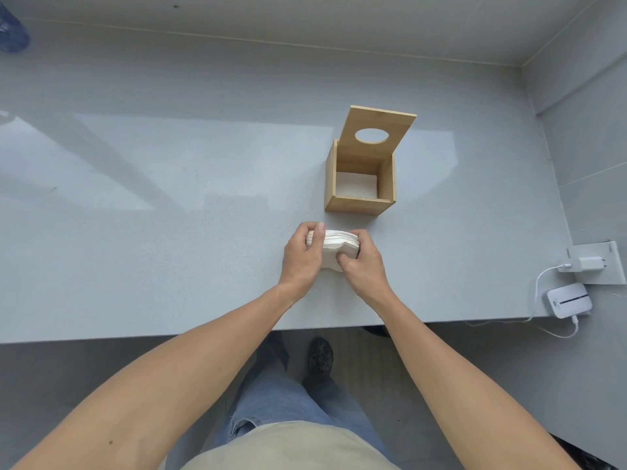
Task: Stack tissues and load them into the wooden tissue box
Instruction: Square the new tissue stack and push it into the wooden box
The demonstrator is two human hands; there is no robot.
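Observation:
A stack of white tissues (334, 247) is squeezed between both hands just above the grey table (169, 215). My left hand (302, 257) grips its left side with the thumb over the top. My right hand (363, 262) clasps its right side. Beyond the hands stands the wooden tissue box (353, 201), its lid (376, 134) with an oval hole tipped up and back. Something white lies on the bottom inside the box.
A white charger block (588, 264) sits on a socket plate at the right edge, and its cable runs to a small white device (570, 300). A wall rises behind the table. The table's near edge is just below my wrists.

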